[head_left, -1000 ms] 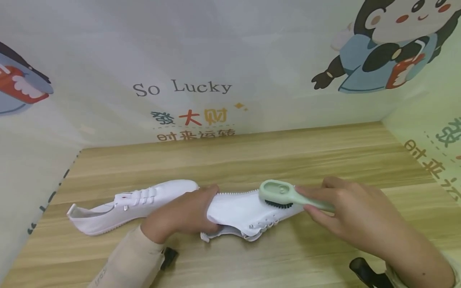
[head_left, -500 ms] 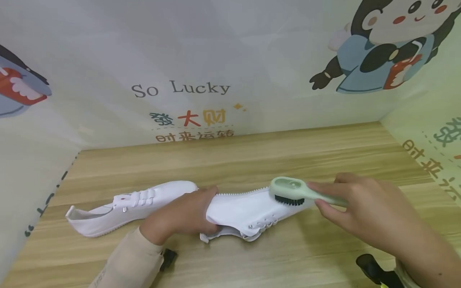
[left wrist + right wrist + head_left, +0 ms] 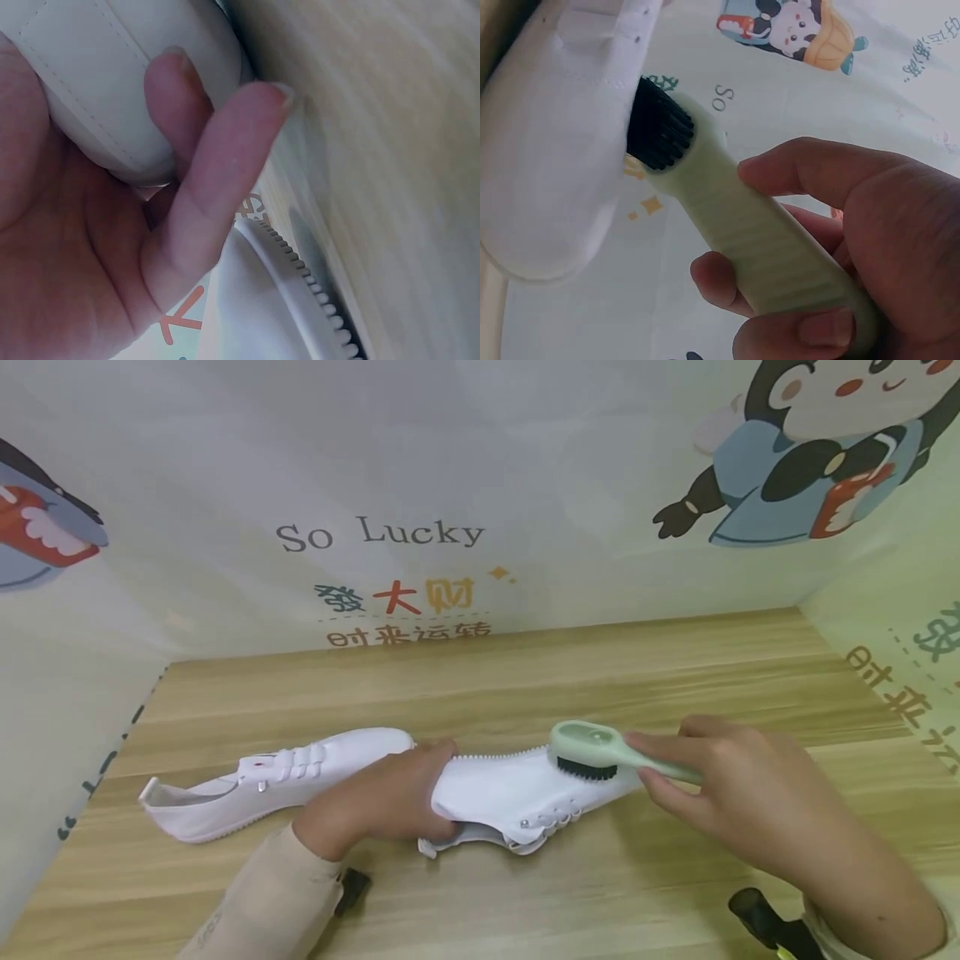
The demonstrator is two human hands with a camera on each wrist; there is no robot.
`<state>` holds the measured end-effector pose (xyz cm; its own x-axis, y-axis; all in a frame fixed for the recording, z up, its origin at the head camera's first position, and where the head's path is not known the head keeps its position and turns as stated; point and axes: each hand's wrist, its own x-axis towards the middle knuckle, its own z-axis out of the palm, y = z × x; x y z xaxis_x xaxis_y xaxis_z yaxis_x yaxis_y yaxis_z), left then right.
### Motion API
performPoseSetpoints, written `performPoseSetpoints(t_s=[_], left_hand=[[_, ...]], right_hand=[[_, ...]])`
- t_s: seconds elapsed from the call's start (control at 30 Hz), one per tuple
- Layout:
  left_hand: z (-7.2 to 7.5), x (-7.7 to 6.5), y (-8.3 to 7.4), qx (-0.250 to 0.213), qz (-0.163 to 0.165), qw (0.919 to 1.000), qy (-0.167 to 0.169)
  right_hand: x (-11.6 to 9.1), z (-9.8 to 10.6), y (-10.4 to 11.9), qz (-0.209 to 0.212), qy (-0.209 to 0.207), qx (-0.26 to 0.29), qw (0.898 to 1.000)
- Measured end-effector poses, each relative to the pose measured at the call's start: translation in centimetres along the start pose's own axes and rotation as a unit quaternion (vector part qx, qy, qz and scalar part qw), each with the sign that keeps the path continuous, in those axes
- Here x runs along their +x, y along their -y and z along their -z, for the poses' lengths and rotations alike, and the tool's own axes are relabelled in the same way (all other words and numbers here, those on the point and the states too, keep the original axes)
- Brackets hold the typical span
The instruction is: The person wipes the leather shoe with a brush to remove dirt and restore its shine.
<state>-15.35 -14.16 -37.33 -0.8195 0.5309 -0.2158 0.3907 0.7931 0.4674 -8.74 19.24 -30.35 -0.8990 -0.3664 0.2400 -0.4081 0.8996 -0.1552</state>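
Note:
A white sneaker (image 3: 495, 789) lies tilted on its side, its laces toward the near edge. My left hand (image 3: 382, 802) grips it by the heel; in the left wrist view the fingers (image 3: 225, 165) curl against the white heel (image 3: 112, 82). My right hand (image 3: 757, 802) holds a pale green brush (image 3: 588, 743) by its handle. The brush's dark bristles (image 3: 660, 127) touch the shoe's side near the toe. In the right wrist view, thumb and fingers wrap round the ribbed handle (image 3: 772, 255).
A second white sneaker (image 3: 300, 772) stands upright at the left, partly behind the left hand. All rests on a wood-grain table (image 3: 562, 677) with printed sheet walls (image 3: 562, 527) at the back and sides. Black straps or mounts show near both wrists.
The brush slid toward the toe, then came partway back left along the shoe's side, with the right hand moving along. The left hand and both shoes stay in place.

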Motion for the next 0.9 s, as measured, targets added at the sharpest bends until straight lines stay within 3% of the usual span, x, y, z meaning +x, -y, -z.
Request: performPoseSetpoints(t_s=[0.9], left_hand=[[0.0, 0.1, 0.1, -0.007, -0.005, 1.0, -0.002]], right_hand=[[0.4, -5.6, 4.4, 0.096, -0.054, 0.073, 0.991]])
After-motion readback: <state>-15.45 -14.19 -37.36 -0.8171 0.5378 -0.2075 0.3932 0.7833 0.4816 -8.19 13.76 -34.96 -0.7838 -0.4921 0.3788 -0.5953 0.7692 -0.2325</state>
